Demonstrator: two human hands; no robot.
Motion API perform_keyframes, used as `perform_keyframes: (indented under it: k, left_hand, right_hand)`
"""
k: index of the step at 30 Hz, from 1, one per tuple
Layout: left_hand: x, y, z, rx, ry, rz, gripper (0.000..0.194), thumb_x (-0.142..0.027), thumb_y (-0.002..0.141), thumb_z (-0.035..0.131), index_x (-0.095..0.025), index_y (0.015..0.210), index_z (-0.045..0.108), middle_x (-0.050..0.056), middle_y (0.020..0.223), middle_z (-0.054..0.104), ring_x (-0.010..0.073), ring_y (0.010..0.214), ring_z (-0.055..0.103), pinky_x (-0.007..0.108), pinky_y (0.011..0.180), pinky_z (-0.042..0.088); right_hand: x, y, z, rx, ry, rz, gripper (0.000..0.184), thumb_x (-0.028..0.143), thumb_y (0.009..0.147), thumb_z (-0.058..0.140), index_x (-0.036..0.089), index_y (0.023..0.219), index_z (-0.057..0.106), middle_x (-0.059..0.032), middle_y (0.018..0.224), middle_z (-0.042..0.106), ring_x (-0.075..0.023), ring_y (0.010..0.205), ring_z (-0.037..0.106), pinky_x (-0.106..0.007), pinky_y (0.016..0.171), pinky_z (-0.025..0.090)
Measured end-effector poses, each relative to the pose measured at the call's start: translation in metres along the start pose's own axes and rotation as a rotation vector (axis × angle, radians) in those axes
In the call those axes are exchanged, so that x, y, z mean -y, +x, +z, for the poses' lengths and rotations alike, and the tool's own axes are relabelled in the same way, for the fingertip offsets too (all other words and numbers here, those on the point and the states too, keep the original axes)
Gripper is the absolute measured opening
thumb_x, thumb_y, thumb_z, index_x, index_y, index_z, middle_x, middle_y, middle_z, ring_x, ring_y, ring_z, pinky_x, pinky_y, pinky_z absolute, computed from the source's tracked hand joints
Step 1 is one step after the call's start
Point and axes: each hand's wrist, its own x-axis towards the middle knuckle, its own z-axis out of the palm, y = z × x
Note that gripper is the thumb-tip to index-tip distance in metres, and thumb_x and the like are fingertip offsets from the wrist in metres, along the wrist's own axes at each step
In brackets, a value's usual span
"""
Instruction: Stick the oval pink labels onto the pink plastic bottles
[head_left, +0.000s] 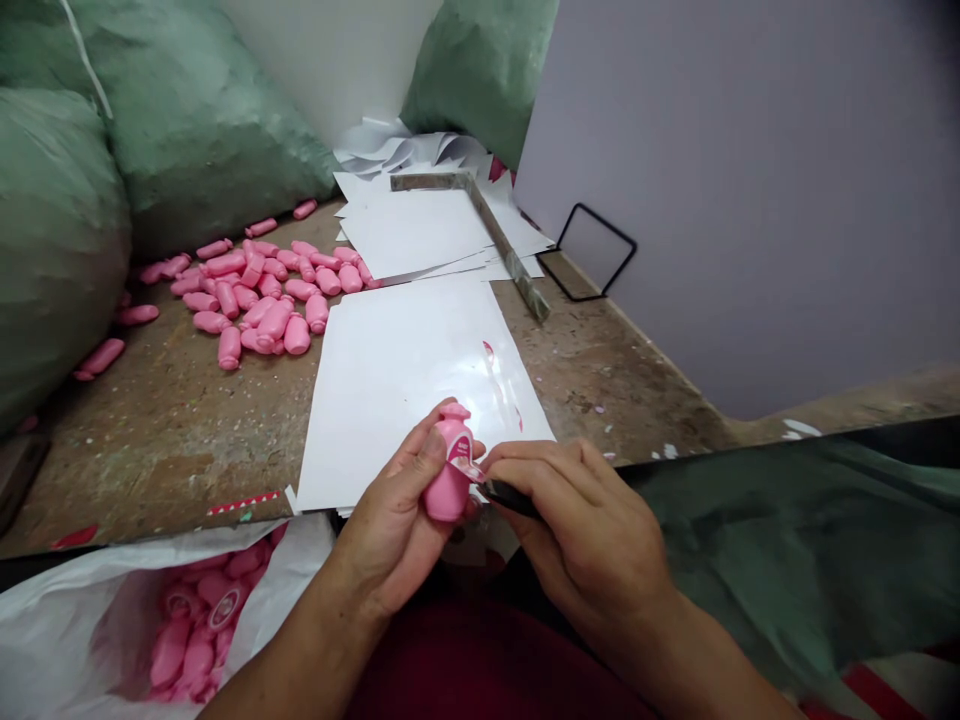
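1. Toward 6 o'clock, fingers cover much of a pink plastic bottle, and a thin, pale sliver at its side is too small to make out.
2. The left hand is closed around the bottle, thumb across its front.
3. The right hand is closed on a slim black tool, its far end cut off from view by the fingers, beside the bottle.
4. Below them, a white sheet lies on a stained work surface.
5. A heap of pink bottles sits at 10 o'clock, a white plastic bag at 7 o'clock, green sacks at 11 o'clock, and a lavender wall at 2 o'clock.
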Motion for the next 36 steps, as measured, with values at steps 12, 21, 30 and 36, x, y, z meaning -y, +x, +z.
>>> perform_keyframes:
  k: [12, 21, 30, 36]
  left_hand:
    - [-0.002, 0.003, -0.003, -0.077, 0.005, 0.052, 0.030, -0.027, 0.085, 0.073, -0.018, 0.113, 0.069, 0.007, 0.094, 0.070, 0.0121, 0.085, 0.064, 0.020, 0.077, 0.052]
    - [0.000, -0.001, -0.006, -0.031, 0.222, 0.189, 0.041, -0.037, 0.085, 0.073, -0.029, 0.124, 0.068, 0.004, 0.111, 0.073, 0.0155, 0.106, 0.065, 0.025, 0.094, 0.048]
    - [0.010, 0.004, -0.017, -0.007, 0.511, 0.331, 0.050, -0.046, 0.084, 0.072, -0.033, 0.132, 0.063, 0.004, 0.143, 0.059, 0.0276, 0.138, 0.045, 0.044, 0.119, 0.026]
    - [0.014, 0.005, -0.006, -0.005, 0.345, 0.247, 0.047, -0.045, 0.082, 0.075, -0.032, 0.126, 0.066, 0.003, 0.134, 0.064, 0.0231, 0.128, 0.055, 0.038, 0.113, 0.037]
  right_hand:
    - [0.005, -0.015, 0.008, -0.065, 0.156, -0.004, 0.030, 0.004, 0.095, 0.041, 0.022, 0.103, 0.064, -0.0033, 0.095, 0.078, -0.0149, 0.079, 0.071, -0.031, 0.065, 0.041]
    - [-0.014, 0.004, 0.004, 0.068, 0.877, 0.785, 0.031, 0.044, 0.091, 0.059, 0.020, 0.071, 0.062, -0.0002, 0.073, 0.065, -0.0157, 0.069, 0.060, -0.026, 0.061, 0.046]
    - [-0.020, 0.008, 0.019, 0.238, 1.240, 1.010, 0.042, 0.056, 0.071, 0.079, 0.015, 0.076, 0.070, -0.0010, 0.073, 0.063, -0.0132, 0.068, 0.052, -0.025, 0.063, 0.040]
    - [-0.014, 0.011, 0.016, 0.185, 1.270, 1.026, 0.038, 0.048, 0.066, 0.084, 0.016, 0.081, 0.069, 0.0019, 0.075, 0.057, -0.0122, 0.071, 0.048, -0.024, 0.068, 0.039]
